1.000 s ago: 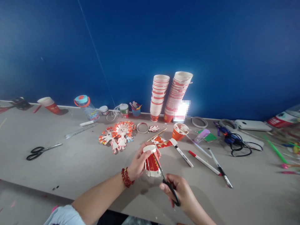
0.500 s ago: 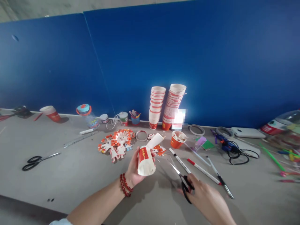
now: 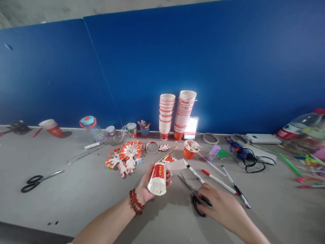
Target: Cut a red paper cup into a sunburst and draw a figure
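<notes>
My left hand (image 3: 147, 188), with a beaded bracelet at the wrist, is closed around a red-and-white paper cup (image 3: 157, 179), held tilted above the table. A white strip (image 3: 179, 164) of paper reaches out from beside the cup to the right; whether it is still joined to the cup, I cannot tell. Lower right, my right hand (image 3: 218, 205) grips the black handles of a pair of scissors (image 3: 195, 200). The blades point up and left towards the cup, slightly apart, and do not touch it. Decorated paper figures (image 3: 129, 157) with orange-and-white fringes lie left of the cup.
Two tall stacks of paper cups (image 3: 167, 117) stand against the blue panel (image 3: 142, 61). An orange cup with scraps (image 3: 191, 150), several markers (image 3: 219, 182) and a glue gun (image 3: 238, 150) lie to the right. Other scissors (image 3: 38, 181) and a ruler (image 3: 85, 155) are on the left.
The paper strip beside the cup has swung from pointing up to lying out to the right. The cup has tipped a little more upright, and the scissors have moved slightly left.
</notes>
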The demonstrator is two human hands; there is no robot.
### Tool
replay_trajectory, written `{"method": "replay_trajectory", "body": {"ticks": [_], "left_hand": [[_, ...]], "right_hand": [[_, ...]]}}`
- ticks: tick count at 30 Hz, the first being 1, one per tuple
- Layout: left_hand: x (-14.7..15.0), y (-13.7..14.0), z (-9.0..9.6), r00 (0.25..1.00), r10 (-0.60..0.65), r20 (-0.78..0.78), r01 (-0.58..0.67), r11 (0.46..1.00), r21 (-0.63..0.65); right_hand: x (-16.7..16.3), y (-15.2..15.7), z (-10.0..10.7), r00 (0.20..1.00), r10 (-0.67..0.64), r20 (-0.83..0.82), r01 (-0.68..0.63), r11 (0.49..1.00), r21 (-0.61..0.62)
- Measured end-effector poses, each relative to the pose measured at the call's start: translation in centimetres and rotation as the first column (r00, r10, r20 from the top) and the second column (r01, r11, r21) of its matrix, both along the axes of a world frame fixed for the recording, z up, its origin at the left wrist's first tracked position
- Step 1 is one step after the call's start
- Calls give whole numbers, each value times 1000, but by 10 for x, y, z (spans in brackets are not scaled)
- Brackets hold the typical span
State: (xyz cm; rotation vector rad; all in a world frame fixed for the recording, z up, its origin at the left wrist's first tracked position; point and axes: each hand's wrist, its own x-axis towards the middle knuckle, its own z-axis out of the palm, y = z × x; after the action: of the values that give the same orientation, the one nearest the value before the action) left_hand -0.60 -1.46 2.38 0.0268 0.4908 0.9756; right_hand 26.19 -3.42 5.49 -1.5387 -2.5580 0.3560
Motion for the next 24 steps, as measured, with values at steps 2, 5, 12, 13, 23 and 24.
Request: {"method": "replay_trajectory", "body": {"ticks": [2,5,12,13,23,24], "left_hand": [[2,-1,3,998,5,-57,-4,1000,13],[5,-3,5,990,12,-137,-4,998,58],[5,-6,-5,981,-79,-178,97,991,96],[5,-7,-5,973,-95,-209,120,987,107],[11,-15,-3,955,90,-283,84,832,548],[13,-17,-4,943,128,-307,90,790,606]], "right_hand": [[-9,0,12,996,41,-79,-32,993,111],[-37,2,25,954,202,-223,-103,915,390],[-89,30,19,906,348,-242,-165,815,555],[-89,33,16,902,350,-252,-164,818,551],[-78,47,-12,913,127,-388,77,880,469],[-76,48,-13,911,107,-398,101,878,467]]}}
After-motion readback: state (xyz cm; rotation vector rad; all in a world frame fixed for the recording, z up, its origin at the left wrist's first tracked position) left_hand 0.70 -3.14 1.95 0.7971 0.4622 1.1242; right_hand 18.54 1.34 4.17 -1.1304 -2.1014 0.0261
